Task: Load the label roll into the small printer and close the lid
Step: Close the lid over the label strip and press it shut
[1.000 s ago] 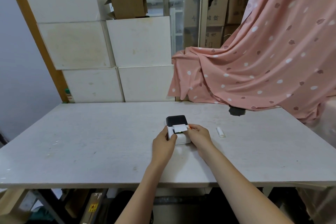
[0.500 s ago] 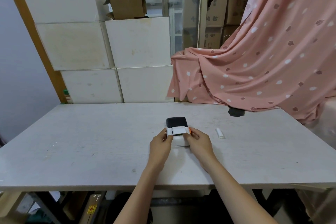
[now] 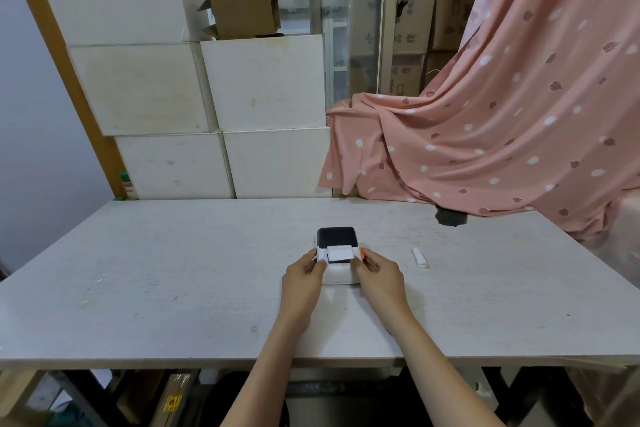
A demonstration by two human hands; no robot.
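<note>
A small white printer [image 3: 341,274] with a dark lid [image 3: 336,236] stands in the middle of the table, lid down. A short white strip of label paper [image 3: 340,254] sticks out of its front slot. My left hand [image 3: 303,282] grips the printer's left side, thumb on its top front corner. My right hand [image 3: 379,279] grips the right side, fingers curled by an orange tab [image 3: 362,253]. The label roll itself is hidden inside.
A small white cylinder [image 3: 420,257] lies on the table [image 3: 173,288] right of the printer. A dark object [image 3: 450,217] sits at the back under the pink spotted cloth [image 3: 485,132]. White boxes [image 3: 221,114] stack behind the table.
A second ago my right hand pinched the paper strip at the slot. Both hands have since settled on the printer's sides, and the strip lies flat at the front.
</note>
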